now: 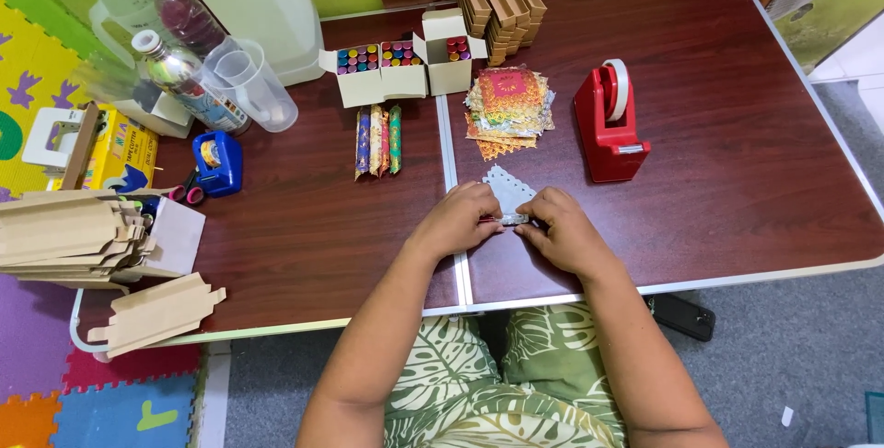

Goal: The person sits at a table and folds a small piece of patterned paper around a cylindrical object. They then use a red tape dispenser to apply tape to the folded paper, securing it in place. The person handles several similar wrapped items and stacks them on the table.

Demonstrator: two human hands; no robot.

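My left hand (458,219) and my right hand (564,232) meet at the table's near edge, both pinching a small clear tube (509,219) held level between them. Under the tube lies a pale patterned paper sheet (508,187) with a scalloped edge. A stack of orange and red patterned papers (507,109) sits just beyond it. Several wrapped tubes (378,139) lie side by side to the left. Behind them stand three open white boxes (402,69) filled with coloured-capped tubes.
A red tape dispenser (610,126) stands right of the papers. Folded brown boxes (502,8) are stacked at the back. Flat cardboard blanks (78,232), a small blue tape dispenser (217,162), bottles (180,70) and a clear jug (253,1) crowd the left. The dark table (755,162) edges a foam floor.
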